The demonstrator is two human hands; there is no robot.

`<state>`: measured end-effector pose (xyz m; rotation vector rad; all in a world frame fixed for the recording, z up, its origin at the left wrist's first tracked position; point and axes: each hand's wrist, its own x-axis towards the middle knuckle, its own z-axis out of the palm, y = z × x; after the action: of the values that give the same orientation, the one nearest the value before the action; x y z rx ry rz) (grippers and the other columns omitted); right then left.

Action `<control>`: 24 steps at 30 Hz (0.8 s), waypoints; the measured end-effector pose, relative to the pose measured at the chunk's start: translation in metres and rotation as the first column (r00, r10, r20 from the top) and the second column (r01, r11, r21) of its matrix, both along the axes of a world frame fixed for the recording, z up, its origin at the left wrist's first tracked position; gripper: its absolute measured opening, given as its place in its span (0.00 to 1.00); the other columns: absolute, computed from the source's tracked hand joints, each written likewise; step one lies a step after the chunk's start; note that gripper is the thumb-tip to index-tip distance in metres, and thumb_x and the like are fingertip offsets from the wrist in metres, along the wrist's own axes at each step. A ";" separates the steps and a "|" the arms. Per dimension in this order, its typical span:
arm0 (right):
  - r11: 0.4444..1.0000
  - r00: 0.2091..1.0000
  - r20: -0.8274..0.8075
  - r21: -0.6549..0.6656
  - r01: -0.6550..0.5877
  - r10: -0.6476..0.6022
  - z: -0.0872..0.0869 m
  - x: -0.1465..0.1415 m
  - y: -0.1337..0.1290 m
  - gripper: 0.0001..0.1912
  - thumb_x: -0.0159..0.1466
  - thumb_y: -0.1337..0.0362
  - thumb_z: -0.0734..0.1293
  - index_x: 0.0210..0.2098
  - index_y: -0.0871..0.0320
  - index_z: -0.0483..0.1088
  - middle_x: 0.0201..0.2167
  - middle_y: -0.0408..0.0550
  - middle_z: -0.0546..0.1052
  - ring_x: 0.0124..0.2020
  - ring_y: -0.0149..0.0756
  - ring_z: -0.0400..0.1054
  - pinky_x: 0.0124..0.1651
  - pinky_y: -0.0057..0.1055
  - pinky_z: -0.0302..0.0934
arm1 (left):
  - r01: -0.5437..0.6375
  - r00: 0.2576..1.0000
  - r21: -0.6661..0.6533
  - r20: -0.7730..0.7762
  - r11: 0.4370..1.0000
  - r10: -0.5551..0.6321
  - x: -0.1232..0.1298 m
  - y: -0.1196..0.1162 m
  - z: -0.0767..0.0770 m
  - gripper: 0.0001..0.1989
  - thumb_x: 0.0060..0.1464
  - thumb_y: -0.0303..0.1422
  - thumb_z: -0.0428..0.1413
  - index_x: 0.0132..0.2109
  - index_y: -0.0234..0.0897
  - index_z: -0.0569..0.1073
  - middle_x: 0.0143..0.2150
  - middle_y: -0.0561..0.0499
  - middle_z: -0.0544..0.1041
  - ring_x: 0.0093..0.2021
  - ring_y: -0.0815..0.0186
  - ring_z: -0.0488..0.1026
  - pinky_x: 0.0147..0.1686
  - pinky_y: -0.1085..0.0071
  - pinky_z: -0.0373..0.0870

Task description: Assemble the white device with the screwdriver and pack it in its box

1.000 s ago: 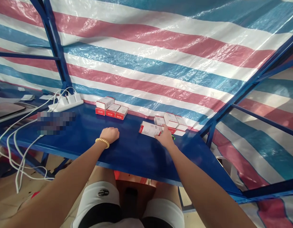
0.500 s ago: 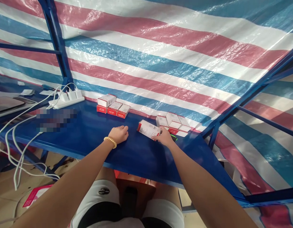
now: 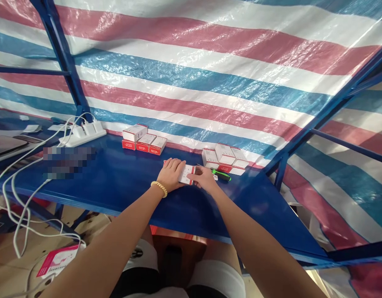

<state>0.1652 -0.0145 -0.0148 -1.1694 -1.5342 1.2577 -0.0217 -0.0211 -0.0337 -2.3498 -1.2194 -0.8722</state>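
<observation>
A small white and red cardboard box (image 3: 186, 174) is between my two hands, just above or on the blue table; I cannot tell which. My left hand (image 3: 172, 174), with a beaded yellow band at its wrist, wraps over the box's left part. At the box's right end, my right hand (image 3: 204, 179) grips with thumb and fingers. Just right of that hand lies a screwdriver (image 3: 222, 175) with a black and green handle. Behind it is a group of similar boxes (image 3: 225, 154), some stacked. Another group of boxes (image 3: 142, 142) stands farther left.
The blue table (image 3: 116, 182) reaches back to a striped plastic sheet (image 3: 191, 91). A white power strip (image 3: 85, 134) with plugs is at the left, and its white cables (image 3: 15, 182) hang over the front edge. Blue metal posts (image 3: 62, 54) frame the space.
My left hand has moved right, from a closed fist on the table onto the box. My right hand has drawn the box slightly left and nearer, uncovering the screwdriver.
</observation>
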 end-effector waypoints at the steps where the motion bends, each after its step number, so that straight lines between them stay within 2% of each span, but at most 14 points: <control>1: 1.000 1.000 -0.020 -0.004 -0.002 0.002 -0.002 0.001 -0.001 0.22 0.46 0.57 0.76 0.37 0.59 0.71 0.16 0.38 0.70 0.14 0.27 0.59 0.12 0.24 0.50 | 0.003 1.000 -0.009 0.007 1.000 -0.003 0.001 0.000 0.000 0.41 0.47 0.53 0.59 0.60 0.29 0.62 0.53 0.34 0.71 0.56 0.45 0.67 0.60 0.49 0.56; 7: 0.999 0.990 -0.138 -0.043 -0.019 0.013 -0.018 0.006 0.000 0.24 0.46 0.58 0.77 0.40 0.60 0.73 0.17 0.38 0.71 0.14 0.26 0.59 0.12 0.22 0.49 | 0.062 0.998 -0.068 -0.007 0.996 -0.063 0.000 0.004 0.001 0.45 0.41 0.59 0.60 0.57 0.31 0.64 0.52 0.36 0.71 0.52 0.46 0.68 0.54 0.49 0.60; 10: 0.996 0.979 -0.195 -0.049 -0.076 0.065 -0.026 0.009 0.007 0.25 0.49 0.55 0.75 0.42 0.61 0.74 0.16 0.39 0.71 0.13 0.25 0.59 0.12 0.22 0.49 | 0.094 0.995 -0.109 0.022 0.990 -0.092 0.000 0.011 0.003 0.46 0.38 0.61 0.61 0.57 0.32 0.65 0.52 0.37 0.72 0.53 0.47 0.69 0.55 0.50 0.60; 13: 0.993 0.971 -0.226 -0.070 -0.096 0.078 -0.031 0.012 0.018 0.25 0.51 0.52 0.74 0.41 0.63 0.75 0.11 0.37 0.68 0.09 0.24 0.54 0.11 0.22 0.46 | 0.128 0.991 -0.168 0.050 0.977 -0.121 0.002 0.023 0.008 0.47 0.34 0.61 0.62 0.55 0.34 0.66 0.52 0.39 0.73 0.52 0.48 0.70 0.55 0.51 0.60; 19: 0.991 0.954 -0.293 -0.130 0.020 -0.057 -0.033 0.016 0.029 0.23 0.50 0.48 0.73 0.33 0.64 0.75 0.06 0.38 0.65 0.05 0.23 0.49 0.08 0.21 0.40 | 0.158 0.987 -0.286 0.027 0.945 -0.156 0.015 0.048 0.019 0.45 0.31 0.62 0.62 0.52 0.36 0.68 0.49 0.41 0.74 0.50 0.49 0.71 0.54 0.52 0.62; 24: 0.988 0.928 -0.347 -0.122 0.096 -0.134 -0.030 0.017 0.026 0.21 0.50 0.49 0.73 0.27 0.63 0.73 0.07 0.40 0.66 0.05 0.24 0.51 0.07 0.22 0.43 | 0.213 0.977 -0.294 0.057 0.932 -0.205 0.023 0.057 0.021 0.47 0.31 0.64 0.61 0.52 0.35 0.68 0.48 0.41 0.75 0.49 0.49 0.72 0.53 0.53 0.63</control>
<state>0.1824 0.0113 -0.0449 -1.0133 -1.1305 1.3946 0.0014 0.0358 -0.0125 -2.7602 -1.1981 -0.8336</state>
